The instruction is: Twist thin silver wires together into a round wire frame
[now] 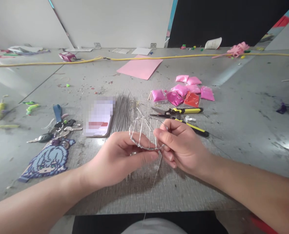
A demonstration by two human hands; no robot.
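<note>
Wire frame (149, 136), an open oval of twisted silver strands crossed by thin straight wires, held above the table (105, 201) between the left grip (118, 157) and right grip (183, 139) of a person's bare hands. The right grip is closed, thumb and forefinger pinching the frame's right end, so the oval reaches out to the left from it. Its long axis runs roughly left to right, from one grip toward the other. The left grip is part-curled, fingers behind the frame, thumb along its lower rim; whether it squeezes, I cannot tell. A loose wire tail (156, 174) hangs below, between the grips. Just beyond the left grip lie straight wires (122, 112); beyond the right, yellow-handled cutters (187, 111).
</note>
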